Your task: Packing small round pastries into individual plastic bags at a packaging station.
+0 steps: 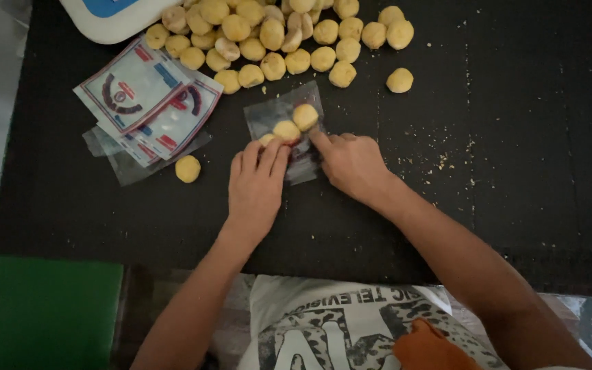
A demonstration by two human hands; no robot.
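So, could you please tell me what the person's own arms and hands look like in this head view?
Both forearms are bare, with no sleeves reaching them. The left hand and the right hand wear no gloves; no rings, watch or bracelets are visible. The shirt below is pale with a dark printed animal pattern.

Bare black tabletop (pixel 529 137) rightward; cookie heap (pixel 275 38) and packet stack (pixel 146 103) ahead-left.

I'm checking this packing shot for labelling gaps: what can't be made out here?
Head view only:
- Left hand fingers cover part of the clear plastic bag, so its count of round yellow dough balls is uncertain.
- Right hand hides the bag's opening.
- White and blue scale is cut off by the top edge.
- Stack of printed packets: lower ones are covered.
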